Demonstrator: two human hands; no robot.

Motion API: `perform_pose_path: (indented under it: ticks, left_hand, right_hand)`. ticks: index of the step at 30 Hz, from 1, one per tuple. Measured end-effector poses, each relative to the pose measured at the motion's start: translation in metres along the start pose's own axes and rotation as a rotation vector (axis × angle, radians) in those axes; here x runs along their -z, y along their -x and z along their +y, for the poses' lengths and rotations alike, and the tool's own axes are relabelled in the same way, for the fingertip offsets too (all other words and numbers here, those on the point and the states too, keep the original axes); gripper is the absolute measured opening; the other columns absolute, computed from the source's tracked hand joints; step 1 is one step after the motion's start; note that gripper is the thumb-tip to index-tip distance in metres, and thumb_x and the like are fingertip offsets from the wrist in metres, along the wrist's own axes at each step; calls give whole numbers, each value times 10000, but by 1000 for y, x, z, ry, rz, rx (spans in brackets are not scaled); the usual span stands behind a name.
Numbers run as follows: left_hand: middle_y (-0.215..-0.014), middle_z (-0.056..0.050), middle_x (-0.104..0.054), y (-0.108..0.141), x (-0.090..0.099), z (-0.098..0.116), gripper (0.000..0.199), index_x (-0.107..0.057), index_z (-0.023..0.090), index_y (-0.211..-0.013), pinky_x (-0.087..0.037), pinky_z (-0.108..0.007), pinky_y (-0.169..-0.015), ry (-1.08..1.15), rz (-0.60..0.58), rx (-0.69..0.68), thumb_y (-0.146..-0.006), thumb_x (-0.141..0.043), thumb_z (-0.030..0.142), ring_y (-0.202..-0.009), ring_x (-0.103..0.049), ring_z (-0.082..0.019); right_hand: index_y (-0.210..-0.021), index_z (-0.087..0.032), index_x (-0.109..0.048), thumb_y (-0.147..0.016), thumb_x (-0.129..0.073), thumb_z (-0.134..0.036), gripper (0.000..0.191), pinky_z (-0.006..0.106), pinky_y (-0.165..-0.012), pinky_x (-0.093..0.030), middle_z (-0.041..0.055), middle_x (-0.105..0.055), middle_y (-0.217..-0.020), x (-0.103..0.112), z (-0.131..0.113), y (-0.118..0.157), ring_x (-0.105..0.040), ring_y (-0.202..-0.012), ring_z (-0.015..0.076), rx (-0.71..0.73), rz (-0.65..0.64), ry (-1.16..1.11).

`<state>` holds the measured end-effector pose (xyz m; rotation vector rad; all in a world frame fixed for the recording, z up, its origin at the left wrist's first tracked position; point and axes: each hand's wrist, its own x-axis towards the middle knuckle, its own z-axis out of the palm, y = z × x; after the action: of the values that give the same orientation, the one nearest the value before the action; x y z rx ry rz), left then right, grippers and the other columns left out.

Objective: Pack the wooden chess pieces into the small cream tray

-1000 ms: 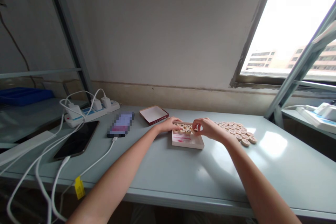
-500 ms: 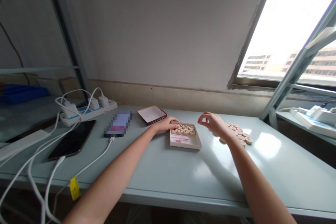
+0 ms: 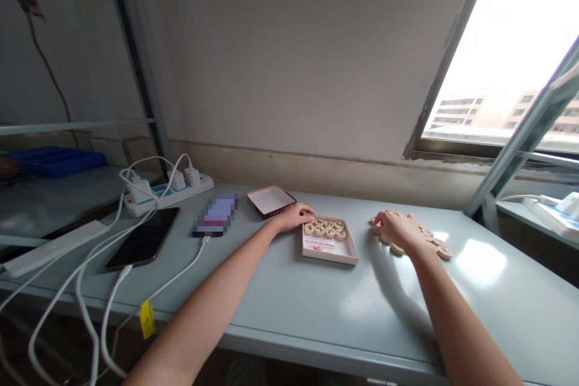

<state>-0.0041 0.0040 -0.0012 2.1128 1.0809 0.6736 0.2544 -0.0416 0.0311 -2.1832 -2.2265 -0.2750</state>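
Note:
An open, shallow white box (image 3: 332, 257) holds two rows of round wooden xiangqi pieces (image 3: 330, 231) with dark characters, along its far side. A pink-and-white paper (image 3: 321, 245) lies in the box's near part. My left hand (image 3: 296, 217) grips the box at its far left corner, fingers over the rim. Right of the box, my right hand (image 3: 394, 229) is bent down over a loose spread of xiangqi pieces (image 3: 441, 247), its fingers closed on one at the left edge. That hand hides part of the spread.
The dark red box lid (image 3: 271, 200) lies upturned behind my left hand. On the left are a lit phone (image 3: 217, 215), a dark phone (image 3: 145, 238), a power strip (image 3: 169, 196) and tangled white cables. Metal frame posts (image 3: 520, 126) stand at the right, near the window.
My right hand has moved right, from beside the box to the loose pieces. My left hand stays at the box corner. The whole view has shifted slightly.

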Motion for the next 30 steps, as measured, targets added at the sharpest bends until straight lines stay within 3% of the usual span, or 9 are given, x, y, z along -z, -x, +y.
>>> perform_pose_path:
  ticks: [5, 8, 10, 14, 17, 20, 25, 30]
  left_hand:
    - [-1035, -75, -602, 0, 1, 0, 284, -587, 122, -965, -422, -245, -767, -44, -16, -14, -724, -515, 252, -909, -548, -164]
    - [-1045, -73, -598, -1, 1, 0, 282, -587, 127, -966, -418, -249, -773, -55, -17, -13, -723, -513, 249, -914, -545, -164]
    - [-1042, -78, -599, -2, 1, -1, 284, -588, 120, -965, -416, -250, -777, -45, -25, -22, -725, -513, 252, -918, -545, -167]
    - [-1042, -98, -596, -4, 1, -3, 308, -588, 100, -974, -418, -256, -776, -25, -45, -32, -723, -512, 260, -921, -547, -182]
    - [-1029, -83, -605, -5, 1, -4, 288, -598, 114, -963, -409, -259, -796, -49, -46, -48, -719, -511, 240, -926, -545, -181]
    - [-1004, -69, -617, -5, 1, -2, 270, -604, 125, -954, -405, -263, -798, -77, -48, -61, -727, -504, 232, -920, -544, -179]
    - [-1124, -77, -552, -2, 4, 3, 342, -533, 141, -1072, -373, -250, -863, -14, -160, -31, -786, -443, 307, -1037, -492, -175]
    - [-1300, -79, -390, 4, 10, 6, 526, -377, 173, -1223, -301, -246, -948, 72, -220, 83, -770, -460, 426, -1181, -370, -174]
  right_hand:
    - [-714, -198, -617, -711, -489, -205, 128, 312, -630, -262, 65, -638, -833, 11, -2, 7, -536, -801, 227, 2, -20, -14]
    - [-602, -189, -603, -713, -494, -240, 164, 326, -631, -272, 64, -620, -700, 15, 0, 9, -534, -712, 222, -15, -73, -8]
    - [-623, -196, -614, -714, -511, -289, 166, 334, -653, -285, 54, -613, -692, 16, -1, 7, -531, -710, 218, 14, -29, -59]
    - [-843, -250, -620, -734, -519, -399, 211, 289, -674, -333, 19, -607, -856, 14, -24, 1, -526, -757, 174, 250, 121, -416]
    - [-898, -240, -613, -726, -555, -325, 200, 234, -639, -362, 11, -594, -825, 11, -56, 4, -523, -724, 137, 531, 70, -621]
    - [-868, -244, -620, -738, -548, -255, 149, 227, -639, -365, 1, -599, -805, 6, -82, 12, -529, -699, 126, 690, 20, -627]
    - [-986, -256, -565, -743, -560, -214, 247, 311, -773, -323, -3, -631, -823, -4, -97, 17, -560, -758, 148, 654, 123, -544]
    - [-818, -230, -596, -768, -528, -236, 84, 307, -787, -295, -13, -647, -780, 0, -96, 16, -568, -726, 137, 601, 104, -566]
